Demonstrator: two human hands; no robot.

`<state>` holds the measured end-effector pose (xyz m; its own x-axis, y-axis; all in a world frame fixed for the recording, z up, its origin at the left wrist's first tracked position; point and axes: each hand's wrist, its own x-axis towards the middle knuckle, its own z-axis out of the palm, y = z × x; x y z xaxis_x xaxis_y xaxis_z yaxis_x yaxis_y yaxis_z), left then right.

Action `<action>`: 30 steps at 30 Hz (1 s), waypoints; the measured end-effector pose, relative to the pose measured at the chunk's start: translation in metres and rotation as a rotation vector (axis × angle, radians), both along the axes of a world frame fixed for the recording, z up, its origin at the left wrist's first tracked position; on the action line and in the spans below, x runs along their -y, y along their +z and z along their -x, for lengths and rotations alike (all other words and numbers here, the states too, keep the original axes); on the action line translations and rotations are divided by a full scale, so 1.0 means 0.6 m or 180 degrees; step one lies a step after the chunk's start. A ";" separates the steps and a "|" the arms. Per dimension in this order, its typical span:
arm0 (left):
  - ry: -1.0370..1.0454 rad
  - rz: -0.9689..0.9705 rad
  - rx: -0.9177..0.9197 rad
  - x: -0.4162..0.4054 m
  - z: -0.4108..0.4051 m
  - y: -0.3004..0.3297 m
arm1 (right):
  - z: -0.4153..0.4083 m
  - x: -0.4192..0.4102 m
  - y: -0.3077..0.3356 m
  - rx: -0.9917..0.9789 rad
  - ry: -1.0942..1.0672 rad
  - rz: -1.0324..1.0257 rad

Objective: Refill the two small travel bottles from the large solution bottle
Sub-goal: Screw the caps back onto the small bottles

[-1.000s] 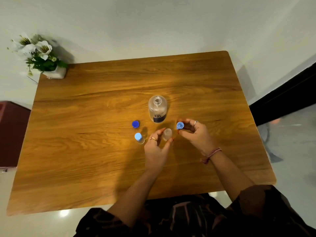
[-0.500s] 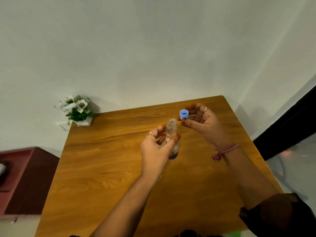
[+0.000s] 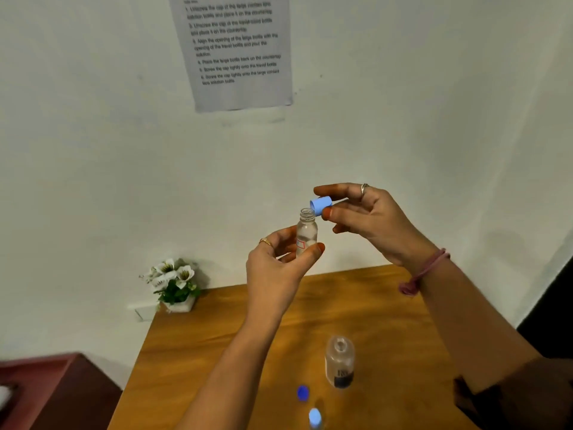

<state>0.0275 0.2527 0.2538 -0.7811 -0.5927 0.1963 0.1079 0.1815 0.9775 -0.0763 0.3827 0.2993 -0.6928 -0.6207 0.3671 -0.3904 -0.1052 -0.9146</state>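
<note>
holding small travel bottle (image 3: 307, 235) upright above table (image 3: 387, 321), left hand (image 3: 279, 265) pinched its body. right hand (image 3: 369, 218) pinched light blue cap (image 3: 321, 205), tilted, touching open neck. large solution bottle (image 3: 339, 361) stood uncapped on table, dark blue cap (image 3: 303, 392) and capped second travel bottle (image 3: 315, 418) beside it.

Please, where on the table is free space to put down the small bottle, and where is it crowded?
Free: the bare wood of the table between the flower pot and the left forearm. Crowded: the near middle, where the large bottle, the dark blue cap and the capped small bottle stand close together.
</note>
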 end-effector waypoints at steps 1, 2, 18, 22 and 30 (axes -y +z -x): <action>0.0006 0.0000 -0.0014 0.005 0.000 0.007 | 0.000 0.004 0.010 -0.0074 0.0028 -0.0011; 0.0017 0.0014 -0.0034 0.011 -0.001 0.016 | 0.000 0.008 0.020 -0.0160 0.0061 -0.0021; -0.0035 0.0090 -0.0216 0.048 -0.018 0.063 | -0.020 0.059 0.152 -0.1668 -0.0152 -0.1206; -0.0049 0.0107 -0.0224 0.050 -0.019 0.062 | -0.025 0.065 0.151 -0.1734 -0.0313 -0.1302; -0.0036 0.0090 -0.0270 0.054 -0.017 0.058 | -0.039 0.073 0.140 -0.1734 -0.0374 -0.1783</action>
<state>0.0379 0.2204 0.2884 -0.7677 -0.5772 0.2784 0.1922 0.2071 0.9593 -0.0531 0.3392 0.3834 -0.5778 -0.7473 0.3281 -0.7786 0.3842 -0.4961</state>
